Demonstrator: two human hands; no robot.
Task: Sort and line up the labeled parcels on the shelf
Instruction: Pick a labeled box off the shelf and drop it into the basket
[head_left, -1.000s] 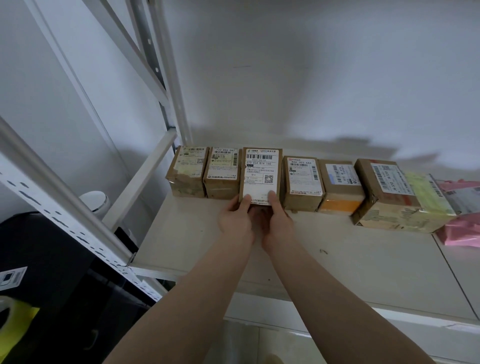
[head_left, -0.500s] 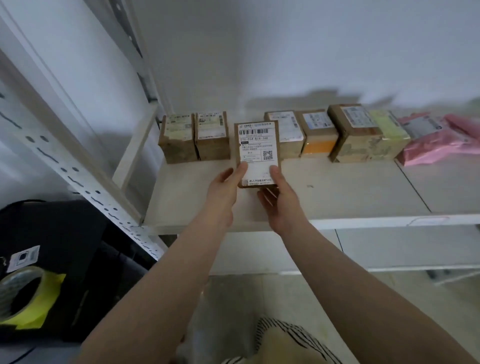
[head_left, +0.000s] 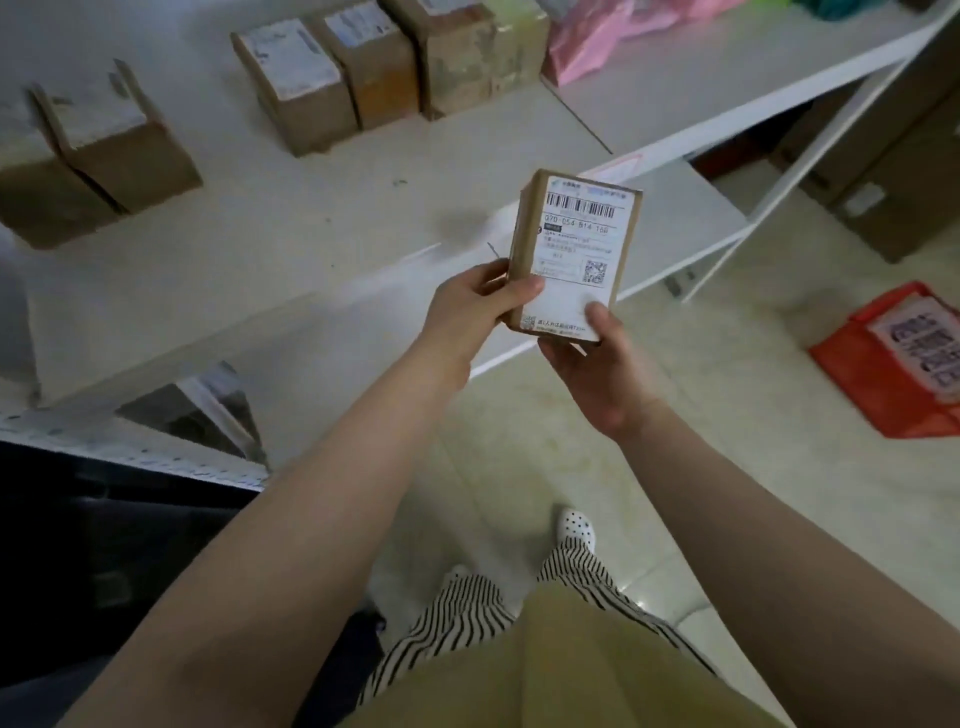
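Note:
I hold a small brown labeled parcel (head_left: 574, 254) off the shelf, in front of its edge, with its white barcode label facing me. My left hand (head_left: 478, 306) grips its lower left side and my right hand (head_left: 597, 374) supports its bottom with the thumb on the label. On the white shelf (head_left: 291, 249) two brown parcels (head_left: 98, 150) stand at the far left. After a gap comes a row of three more brown boxes (head_left: 374, 73), then pink bags (head_left: 602, 36).
A lower white shelf board (head_left: 696, 208) and a slanted white frame leg (head_left: 810, 156) are on the right. A red printed bag (head_left: 898, 358) lies on the tiled floor. Cardboard boxes (head_left: 898, 156) stand behind the frame. My striped trousers and shoe (head_left: 574, 525) show below.
I have pulled the labeled parcel out of the row and away from the shelf toward me and to the right. The view has tilted down, leaving a gap in the row.

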